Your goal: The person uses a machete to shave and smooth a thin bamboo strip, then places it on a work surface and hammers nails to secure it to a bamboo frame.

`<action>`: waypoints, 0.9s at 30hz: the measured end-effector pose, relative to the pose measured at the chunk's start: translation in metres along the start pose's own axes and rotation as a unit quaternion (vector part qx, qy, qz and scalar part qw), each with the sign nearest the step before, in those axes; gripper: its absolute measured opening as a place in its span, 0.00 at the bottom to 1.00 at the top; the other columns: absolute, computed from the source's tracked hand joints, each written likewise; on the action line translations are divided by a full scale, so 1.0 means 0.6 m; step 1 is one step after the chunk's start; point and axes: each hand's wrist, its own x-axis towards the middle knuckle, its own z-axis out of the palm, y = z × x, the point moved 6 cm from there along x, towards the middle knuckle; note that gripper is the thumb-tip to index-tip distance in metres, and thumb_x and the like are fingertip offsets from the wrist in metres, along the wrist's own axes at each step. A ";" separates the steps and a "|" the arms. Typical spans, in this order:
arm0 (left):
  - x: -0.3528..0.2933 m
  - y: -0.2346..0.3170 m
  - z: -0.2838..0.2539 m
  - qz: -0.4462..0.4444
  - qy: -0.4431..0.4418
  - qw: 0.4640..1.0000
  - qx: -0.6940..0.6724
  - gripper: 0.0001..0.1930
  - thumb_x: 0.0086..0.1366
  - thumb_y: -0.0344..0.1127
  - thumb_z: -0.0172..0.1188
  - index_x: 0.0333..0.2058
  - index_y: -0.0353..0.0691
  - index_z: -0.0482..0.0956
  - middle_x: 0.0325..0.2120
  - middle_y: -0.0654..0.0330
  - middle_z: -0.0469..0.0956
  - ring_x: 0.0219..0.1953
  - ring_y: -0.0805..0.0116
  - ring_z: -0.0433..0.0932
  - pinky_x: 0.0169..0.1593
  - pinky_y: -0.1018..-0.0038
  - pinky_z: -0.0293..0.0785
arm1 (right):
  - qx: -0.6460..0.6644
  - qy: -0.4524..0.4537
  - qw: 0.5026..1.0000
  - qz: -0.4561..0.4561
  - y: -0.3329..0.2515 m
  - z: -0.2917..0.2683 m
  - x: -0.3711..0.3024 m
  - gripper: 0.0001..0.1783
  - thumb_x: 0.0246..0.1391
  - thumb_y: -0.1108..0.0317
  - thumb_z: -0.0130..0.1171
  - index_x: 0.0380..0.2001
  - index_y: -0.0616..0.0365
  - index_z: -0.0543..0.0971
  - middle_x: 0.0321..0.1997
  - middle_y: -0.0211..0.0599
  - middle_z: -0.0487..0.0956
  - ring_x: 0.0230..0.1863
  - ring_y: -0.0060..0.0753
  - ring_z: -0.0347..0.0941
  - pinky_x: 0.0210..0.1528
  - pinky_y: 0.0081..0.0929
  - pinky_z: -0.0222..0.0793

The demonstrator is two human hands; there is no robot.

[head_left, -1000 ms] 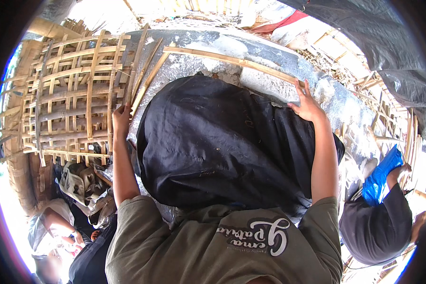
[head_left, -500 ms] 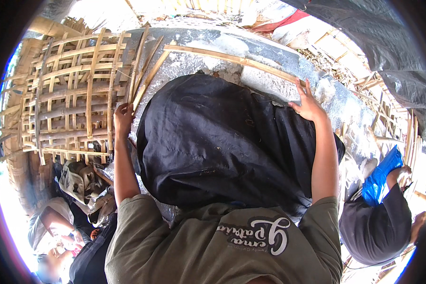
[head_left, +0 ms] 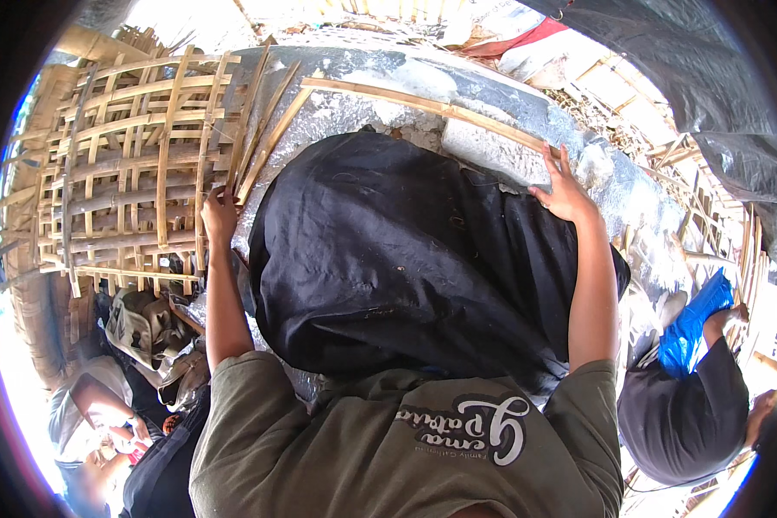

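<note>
Head view, looking down over the person's olive shirt (head_left: 406, 449). A large black bundle (head_left: 423, 259), a dark cloth or sheet bulging over its load, fills the centre of the frame and rests against a grey, silvery surface (head_left: 509, 112) that arches across the upper centre. The left hand (head_left: 219, 214) lies at the bundle's left edge, where a woven bamboo frame (head_left: 129, 173) meets it; its fingers appear curled against a bamboo slat, though whether they truly grip it cannot be told. The right hand (head_left: 564, 192) rests at the bundle's upper right, fingers spread and released, flat on the grey surface beside a bamboo strip (head_left: 423, 105). Judging by its bulk and sagging folds, the bundle is likely heavy and soft, the cloth apt to slide under the palm; a firm hold would probably be had low on both flanks rather than by the loose fabric. Another person in a dark top with a blue sleeve (head_left: 691, 324) crouches at the lower right; others sit at the lower left.
</note>
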 end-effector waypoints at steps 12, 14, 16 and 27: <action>-0.009 0.026 -0.010 0.079 0.062 0.988 0.119 0.15 0.70 0.38 0.52 0.47 0.32 0.79 0.31 0.38 0.82 0.33 0.39 0.82 0.37 0.54 0.77 | 0.000 -0.004 1.000 0.003 -0.001 -0.001 -0.001 0.55 0.59 0.48 0.61 0.75 0.30 0.33 0.79 0.53 0.26 0.76 0.61 0.47 0.74 0.47 0.55; -0.016 0.039 -0.018 0.111 0.115 0.973 0.164 0.15 0.70 0.36 0.52 0.46 0.32 0.79 0.30 0.38 0.81 0.32 0.39 0.82 0.37 0.54 0.77 | 0.002 -0.008 1.000 0.005 -0.002 -0.002 -0.003 0.55 0.60 0.48 0.61 0.75 0.30 0.33 0.79 0.52 0.26 0.75 0.61 0.48 0.74 0.47 0.55; -0.017 0.041 -0.022 0.086 0.123 0.969 0.194 0.15 0.69 0.36 0.52 0.48 0.33 0.78 0.33 0.39 0.81 0.35 0.40 0.82 0.39 0.52 0.77 | 0.005 -0.017 1.000 0.009 -0.007 -0.006 -0.006 0.55 0.59 0.47 0.61 0.75 0.29 0.33 0.79 0.51 0.26 0.75 0.61 0.49 0.74 0.47 0.56; -0.018 0.127 0.073 0.208 0.031 0.900 0.382 0.21 0.64 0.43 0.61 0.53 0.47 0.73 0.50 0.57 0.73 0.54 0.56 0.72 0.53 0.51 0.71 | 0.006 0.001 1.000 -0.001 -0.005 -0.004 -0.004 0.55 0.59 0.48 0.62 0.75 0.31 0.34 0.79 0.53 0.27 0.75 0.61 0.48 0.73 0.47 0.56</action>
